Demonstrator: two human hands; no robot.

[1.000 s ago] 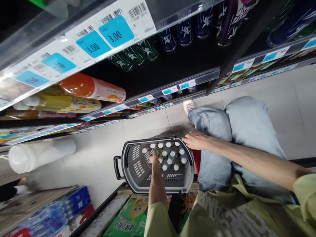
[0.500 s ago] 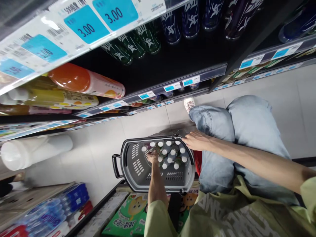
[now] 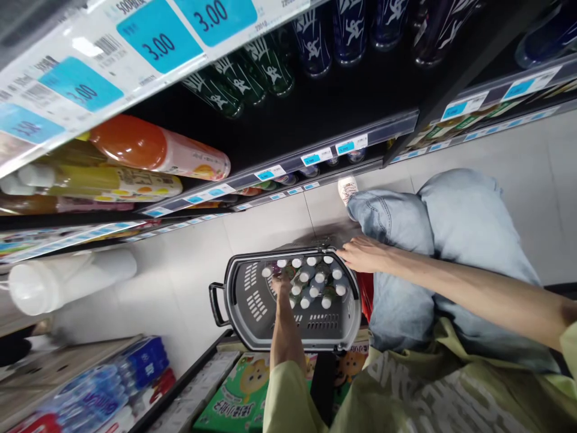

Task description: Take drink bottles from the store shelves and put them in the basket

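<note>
A grey shopping basket point(image 3: 238, 325) with a black rim stands in the aisle, holding several white-capped bottles point(image 3: 320, 278) upright at its right side. Deep inside it, my left hand point(image 3: 281, 284) is closed around a bottle among the others, its fingertips partly hidden. Just beside that hand is a purple bottle point(image 3: 273, 269) with a white cap. My right hand point(image 3: 360, 253) grips the basket's upper right corner, fingers curled over the rim. A black handle point(image 3: 217, 304) sticks out on the basket's left side.
Shelves with price tags point(image 3: 160, 45) run along the top, carrying dark glass bottles point(image 3: 349, 33) and an orange drink bottle point(image 3: 157, 147). Green boxes point(image 3: 234, 391) sit below the basket. A white bucket stack point(image 3: 72, 279) and packs of bottled water point(image 3: 99, 385) stand at left.
The whole view has shifted slightly, so the basket appears a little to the right. My left hand has moved slightly within the basket; my right hand stays at the rim.
</note>
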